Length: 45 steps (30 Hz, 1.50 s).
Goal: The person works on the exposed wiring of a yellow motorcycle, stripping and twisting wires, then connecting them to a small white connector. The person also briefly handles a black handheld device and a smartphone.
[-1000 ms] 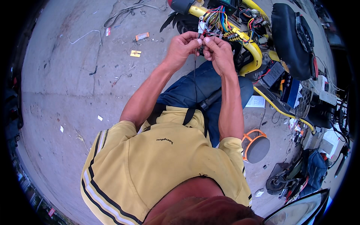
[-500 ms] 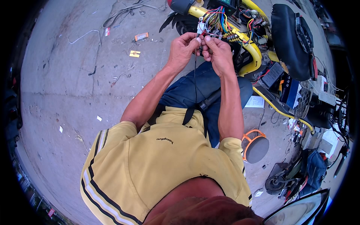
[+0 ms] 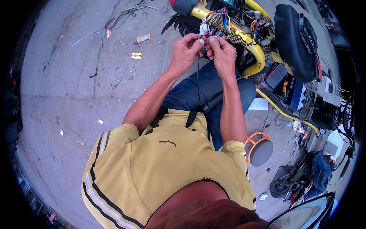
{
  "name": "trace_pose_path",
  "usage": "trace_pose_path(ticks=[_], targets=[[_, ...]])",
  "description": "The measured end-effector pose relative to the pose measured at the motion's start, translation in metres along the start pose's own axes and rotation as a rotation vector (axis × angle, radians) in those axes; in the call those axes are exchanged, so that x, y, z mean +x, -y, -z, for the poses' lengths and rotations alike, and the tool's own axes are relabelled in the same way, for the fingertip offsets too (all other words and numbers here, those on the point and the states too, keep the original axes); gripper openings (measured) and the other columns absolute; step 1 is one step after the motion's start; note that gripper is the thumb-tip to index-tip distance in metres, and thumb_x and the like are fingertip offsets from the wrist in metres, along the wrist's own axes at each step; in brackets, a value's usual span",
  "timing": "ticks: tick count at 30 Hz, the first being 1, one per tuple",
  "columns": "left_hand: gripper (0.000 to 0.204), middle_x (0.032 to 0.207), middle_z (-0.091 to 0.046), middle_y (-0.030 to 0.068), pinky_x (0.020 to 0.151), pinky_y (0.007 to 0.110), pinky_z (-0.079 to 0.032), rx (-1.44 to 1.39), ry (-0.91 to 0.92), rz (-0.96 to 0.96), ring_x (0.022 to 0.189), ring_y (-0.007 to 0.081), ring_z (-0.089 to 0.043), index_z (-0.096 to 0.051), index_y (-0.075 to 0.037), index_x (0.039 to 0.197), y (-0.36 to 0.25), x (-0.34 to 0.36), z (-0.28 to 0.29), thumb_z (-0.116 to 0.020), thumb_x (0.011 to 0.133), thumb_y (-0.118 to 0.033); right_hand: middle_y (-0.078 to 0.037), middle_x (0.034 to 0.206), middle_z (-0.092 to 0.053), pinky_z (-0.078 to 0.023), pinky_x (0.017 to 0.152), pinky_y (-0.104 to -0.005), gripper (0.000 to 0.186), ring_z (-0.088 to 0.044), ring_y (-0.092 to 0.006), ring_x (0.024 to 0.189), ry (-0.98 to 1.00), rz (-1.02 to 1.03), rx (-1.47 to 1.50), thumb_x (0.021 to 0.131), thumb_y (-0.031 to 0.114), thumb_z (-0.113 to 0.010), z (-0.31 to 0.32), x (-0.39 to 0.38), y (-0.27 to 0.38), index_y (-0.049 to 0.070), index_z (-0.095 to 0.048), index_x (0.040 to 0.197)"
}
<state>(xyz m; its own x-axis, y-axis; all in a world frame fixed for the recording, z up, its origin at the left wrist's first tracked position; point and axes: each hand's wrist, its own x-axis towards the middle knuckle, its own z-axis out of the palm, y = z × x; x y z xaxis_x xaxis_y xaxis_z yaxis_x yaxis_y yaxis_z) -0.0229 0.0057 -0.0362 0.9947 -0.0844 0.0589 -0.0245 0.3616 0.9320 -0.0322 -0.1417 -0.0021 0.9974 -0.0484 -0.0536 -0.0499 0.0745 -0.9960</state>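
Observation:
Both hands meet in front of a yellow scooter frame with its wiring exposed. My left hand pinches a thin wire near a white connector. My right hand grips the same wire end, fingertips touching those of the left. A dark strand hangs down from between the fingers toward my lap. Just beyond the fingertips lies a bundle of coloured wires on the frame. What exactly sits between the fingertips is too small to tell.
A black scooter seat lies at the upper right beside a dark battery box. An orange-rimmed round stool stands at my right. Loose cables, small scraps and a wire litter the concrete ground at the left.
The hands stay together at the wire bundle; only the fingers have shifted slightly. Nothing else has moved.

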Motion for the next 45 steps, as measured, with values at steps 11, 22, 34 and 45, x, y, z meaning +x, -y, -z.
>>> trace_pose_path(ticks=[11, 22, 34, 45], targets=[[0.019, 0.086, -0.071, 0.0035, 0.061, 0.024, -0.051, -0.081, -0.003, 0.016, 0.068, 0.0077, -0.061, -0.072, 0.004, 0.113, 0.001, 0.000, 0.000, -0.066, 0.104, -0.011, 0.000, 0.079, -0.067, -0.043, 0.058, -0.0210, 0.015, -0.056, -0.0042, 0.065, 0.039, -0.066, 0.090, 0.099, 0.013, -0.072, -0.003, -0.005, -0.001, -0.002, -0.072, 0.102], [0.022, 0.085, -0.068, 0.0040, 0.064, 0.026, -0.050, -0.135, -0.069, 0.031, 0.070, 0.0107, -0.062, -0.071, 0.004, 0.114, 0.001, -0.002, -0.002, -0.068, 0.103, -0.015, 0.001, 0.071, -0.064, -0.041, 0.055, -0.0216, 0.017, -0.053, -0.0039, 0.060, -0.010, -0.038, 0.019, 0.098, 0.015, -0.074, -0.005, -0.004, -0.003, -0.002, -0.072, 0.100], [0.017, 0.089, -0.071, 0.0040, 0.064, 0.025, -0.051, -0.072, -0.085, -0.007, 0.071, 0.0092, -0.063, -0.071, 0.004, 0.111, 0.006, -0.001, 0.000, -0.069, 0.102, -0.010, 0.001, 0.067, -0.057, -0.034, 0.048, -0.0232, 0.016, -0.046, -0.0042, 0.055, -0.028, -0.198, 0.097, 0.094, 0.013, -0.070, -0.012, 0.003, 0.010, -0.002, -0.069, 0.087], [0.016, 0.093, -0.072, 0.0036, 0.064, 0.025, -0.051, 0.020, -0.036, -0.009, 0.072, 0.0083, -0.062, -0.071, 0.003, 0.112, -0.002, -0.001, 0.003, -0.070, 0.101, -0.008, -0.001, 0.085, -0.064, -0.048, 0.058, -0.0233, 0.016, -0.061, -0.0078, 0.069, 0.006, 0.010, -0.033, 0.099, 0.012, -0.071, -0.002, -0.014, 0.003, -0.002, -0.070, 0.109]])
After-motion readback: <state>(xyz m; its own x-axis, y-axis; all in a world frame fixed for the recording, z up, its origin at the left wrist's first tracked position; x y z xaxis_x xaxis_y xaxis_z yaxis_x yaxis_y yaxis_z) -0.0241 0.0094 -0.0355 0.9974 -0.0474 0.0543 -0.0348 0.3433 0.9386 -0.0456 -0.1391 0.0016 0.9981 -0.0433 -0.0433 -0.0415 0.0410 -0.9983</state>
